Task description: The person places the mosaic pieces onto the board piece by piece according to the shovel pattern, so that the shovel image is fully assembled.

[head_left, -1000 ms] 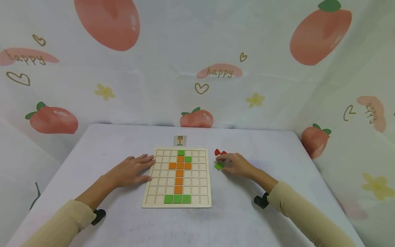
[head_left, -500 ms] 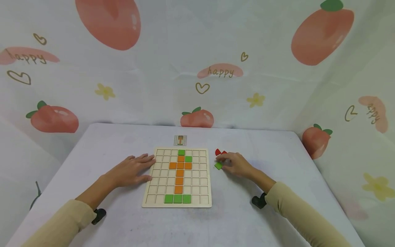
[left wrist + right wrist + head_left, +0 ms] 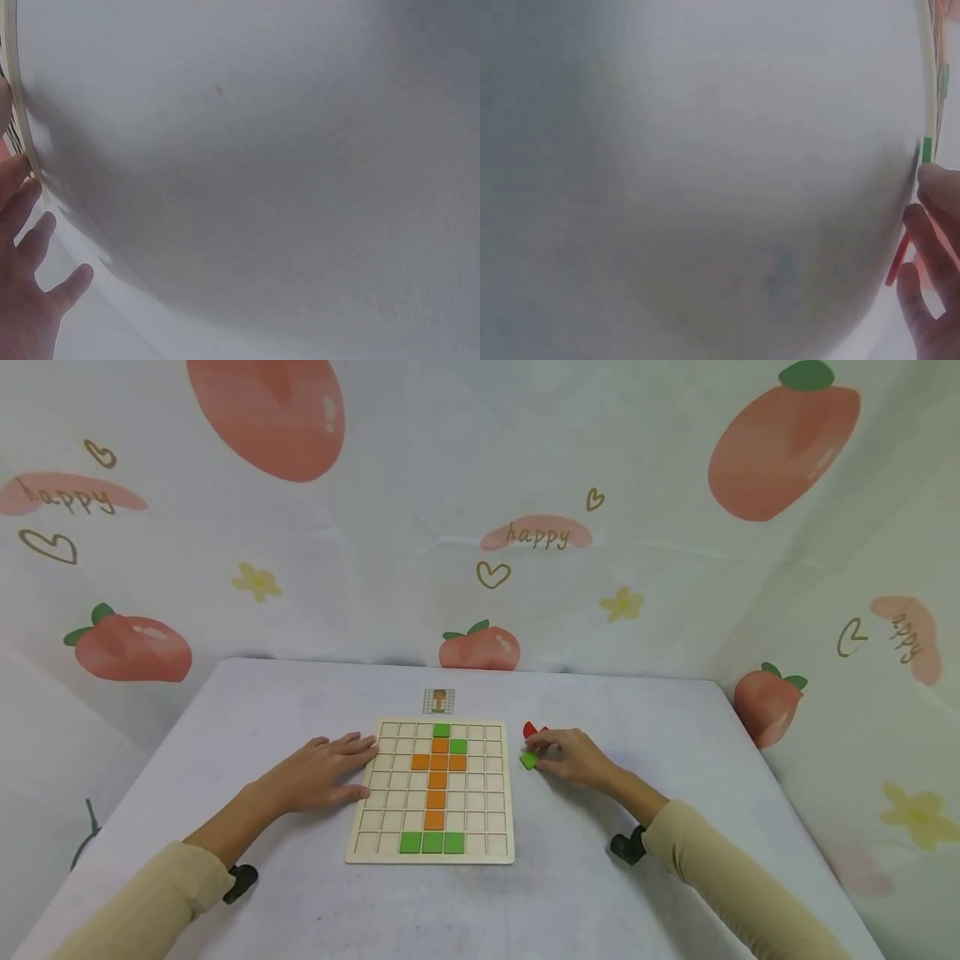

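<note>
A square wooden grid board lies on the table, with orange tiles forming a cross and green tiles at its foot and top. My left hand rests at the board's left edge, fingers spread and fingertips on the rim. To the right of the board, my right hand pinches a loose green tile between thumb and fingers. The right wrist view shows that green tile at the fingertips. Just beyond the fingers lie red pieces, partly hidden by the hand.
A small picture card with a cross pattern on a grid lies behind the board. A white cloth covers the table, and a printed curtain stands at its back and sides.
The green tile at my right fingertips has shifted slightly away and to the left, and the right hand covers more of the red pieces. My left hand stays at the board.
</note>
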Demonstrator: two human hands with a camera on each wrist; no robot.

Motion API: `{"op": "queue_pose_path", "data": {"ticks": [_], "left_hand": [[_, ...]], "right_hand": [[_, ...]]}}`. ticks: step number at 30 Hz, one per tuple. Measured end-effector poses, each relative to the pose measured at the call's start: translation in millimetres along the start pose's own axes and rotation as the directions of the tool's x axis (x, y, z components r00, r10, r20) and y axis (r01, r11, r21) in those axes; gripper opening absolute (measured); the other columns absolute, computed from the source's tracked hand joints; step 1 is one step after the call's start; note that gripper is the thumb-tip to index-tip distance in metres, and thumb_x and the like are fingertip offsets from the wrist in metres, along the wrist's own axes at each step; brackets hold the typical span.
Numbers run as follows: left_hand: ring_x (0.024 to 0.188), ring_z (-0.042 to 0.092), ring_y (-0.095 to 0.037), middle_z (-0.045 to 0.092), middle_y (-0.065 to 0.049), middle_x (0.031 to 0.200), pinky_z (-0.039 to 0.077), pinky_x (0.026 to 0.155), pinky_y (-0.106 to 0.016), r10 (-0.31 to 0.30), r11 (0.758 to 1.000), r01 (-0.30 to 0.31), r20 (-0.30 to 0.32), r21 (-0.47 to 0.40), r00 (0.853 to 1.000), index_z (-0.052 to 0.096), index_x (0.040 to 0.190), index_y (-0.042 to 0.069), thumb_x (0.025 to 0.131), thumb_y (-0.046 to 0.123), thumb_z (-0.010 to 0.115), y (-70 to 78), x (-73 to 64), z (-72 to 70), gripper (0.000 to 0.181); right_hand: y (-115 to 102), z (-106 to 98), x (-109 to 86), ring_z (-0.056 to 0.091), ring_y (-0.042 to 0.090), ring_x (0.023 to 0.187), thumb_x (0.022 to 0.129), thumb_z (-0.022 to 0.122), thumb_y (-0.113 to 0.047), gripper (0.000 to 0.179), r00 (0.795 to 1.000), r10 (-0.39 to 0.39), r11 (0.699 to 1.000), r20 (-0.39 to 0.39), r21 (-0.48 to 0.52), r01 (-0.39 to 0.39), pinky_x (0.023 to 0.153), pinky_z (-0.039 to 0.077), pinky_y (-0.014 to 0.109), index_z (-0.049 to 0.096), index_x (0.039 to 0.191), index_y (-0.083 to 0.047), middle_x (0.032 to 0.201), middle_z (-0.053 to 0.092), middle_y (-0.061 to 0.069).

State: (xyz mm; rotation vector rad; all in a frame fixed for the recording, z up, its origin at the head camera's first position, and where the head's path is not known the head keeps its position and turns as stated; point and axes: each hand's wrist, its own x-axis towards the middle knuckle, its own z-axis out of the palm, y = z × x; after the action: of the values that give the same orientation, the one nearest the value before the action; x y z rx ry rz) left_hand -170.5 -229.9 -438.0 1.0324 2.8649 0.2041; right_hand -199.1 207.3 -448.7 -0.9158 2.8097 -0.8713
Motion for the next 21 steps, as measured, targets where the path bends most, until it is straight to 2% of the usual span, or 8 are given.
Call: {"op": "queue_pose_path", "data": {"ticks": [12, 21], "left_hand": [[0.138, 0.043, -0.039, 0.046, -0.013, 0.151, 0.039, 0.101, -0.062, -0.006, 1.0, 0.006, 0.004, -0.005, 1.0, 0.05, 0.146, 0.006, 0.094, 0.051, 0.061, 2.4, -0.4, -1.8, 0.07], [0.139, 0.042, -0.038, 0.046, -0.012, 0.152, 0.039, 0.101, -0.062, -0.005, 1.0, 0.005, 0.002, 0.008, 1.0, 0.05, 0.146, 0.006, 0.094, 0.052, 0.06, 0.6, 0.0, -0.4, 0.07]], "right_hand": [[-8.4, -3.5, 21.0, 0.067, 0.017, 0.087, 0.085, 0.076, -0.001, 0.031, 0.994, -0.083, 0.996, -0.068, 0.04, 0.085, 0.081, 0.056, 0.039, 0.07, 0.115, 0.001, 0.105, 0.073, 0.007], [-29.1, 6.0, 44.0, 0.066, 0.018, 0.088, 0.087, 0.076, -0.006, 0.029, 0.994, -0.057, 0.995, -0.09, 0.074, 0.064, 0.078, 0.055, 0.038, 0.071, 0.115, -0.003, 0.105, 0.073, 0.006]]}}
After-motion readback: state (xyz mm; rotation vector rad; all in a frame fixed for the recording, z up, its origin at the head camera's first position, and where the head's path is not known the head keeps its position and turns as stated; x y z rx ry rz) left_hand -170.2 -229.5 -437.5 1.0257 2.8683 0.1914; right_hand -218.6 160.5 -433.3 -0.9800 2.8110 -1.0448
